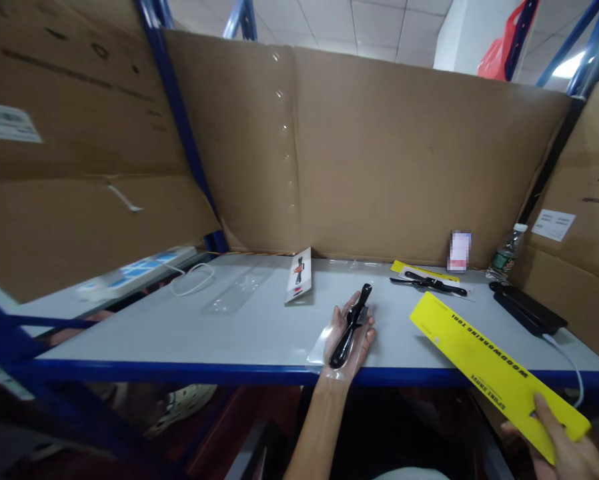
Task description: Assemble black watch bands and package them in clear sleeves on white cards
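Observation:
A black spokeshave (pixel 350 330) in a clear plastic sleeve (pixel 321 348) lies across the upturned palm of my left hand (pixel 367 335), over the front of the shelf. The fingers curl up around its far side. At the lower right, my right hand (pixel 564 437) pinches the near end of a yellow card (pixel 489 363) printed "WOODWORKING TOOL", with the thumb on top. The card slants up and left, its far end over the shelf. Further back on the shelf rests another black spokeshave (pixel 427 283), with white and yellow card beneath it.
A flat clear sleeve (pixel 239 290) and a leaning white card (pixel 298 277) are on the grey shelf (pixel 179 340). Rightward stand a water bottle (pixel 507 253), a propped blurred card or screen (pixel 459 252) and a black device (pixel 527 310) with a cable. A power strip (pixel 144 270) lies left. Cardboard walls enclose the shelf.

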Demonstrator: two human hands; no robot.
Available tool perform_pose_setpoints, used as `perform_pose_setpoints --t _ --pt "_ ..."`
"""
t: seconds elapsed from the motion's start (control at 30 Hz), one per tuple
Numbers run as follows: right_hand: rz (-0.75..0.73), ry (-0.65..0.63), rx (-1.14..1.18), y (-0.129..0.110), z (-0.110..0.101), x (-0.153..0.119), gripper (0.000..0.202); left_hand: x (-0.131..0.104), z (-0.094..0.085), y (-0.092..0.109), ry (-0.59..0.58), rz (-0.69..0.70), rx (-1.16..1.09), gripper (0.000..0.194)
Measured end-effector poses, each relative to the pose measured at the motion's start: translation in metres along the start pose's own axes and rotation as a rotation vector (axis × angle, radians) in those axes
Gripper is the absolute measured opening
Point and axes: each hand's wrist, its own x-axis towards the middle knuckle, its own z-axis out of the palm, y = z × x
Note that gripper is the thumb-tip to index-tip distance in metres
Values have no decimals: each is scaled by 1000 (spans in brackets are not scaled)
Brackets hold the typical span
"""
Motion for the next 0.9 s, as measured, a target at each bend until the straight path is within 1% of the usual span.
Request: perform_pose_setpoints --t 0.07,0.1,0.17,0.23,0.3,0.37,0.43,0.5,0.53,0.57,0.63,0.67,0.7,0.73,0.8,0.9 --pt "128 -5 121 0 0 6 51 0 3 0 38 -4 -3 45" --pt "169 -3 158 0 0 8 49 1 4 0 67 -9 -11 45" --pt "187 11 183 1 2 10 47 1 7 0 132 -12 -28 45" --pt "160 23 170 2 3 10 48 2 10 0 191 9 -32 45" --pt "118 30 154 3 4 11 53 2 11 0 234 58 -39 44" --pt "64 44 121 4 3 12 58 1 12 -1 252 92 -59 44" --pt "-7 49 10 5 -1 12 57 0 14 -2 251 102 -74 44" --pt "-107 54 -198 6 -5 12 52 -3 15 -3 240 111 -72 44" --pt "-193 46 -320 5 -6 12 48 -4 15 -3 231 116 -70 44" --pt "-316 23 -439 5 -6 13 44 -5 15 -3 218 120 -71 44" --pt "-637 -78 -628 4 -4 16 35 -7 14 -2 187 107 -77 43" --pt "-790 -154 -705 3 0 19 38 -7 13 -2 174 93 -82 43" --pt "-907 -232 -785 2 4 21 46 -7 12 -1 164 82 -87 44" --pt "-981 -295 -870 1 9 25 56 -7 10 -1 156 70 -93 45" --pt "-1019 -371 -1069 1 21 31 71 -5 9 0 130 43 -98 47" --pt "-987 -454 -1358 -2 35 41 75 -4 9 1 91 1 -66 47"
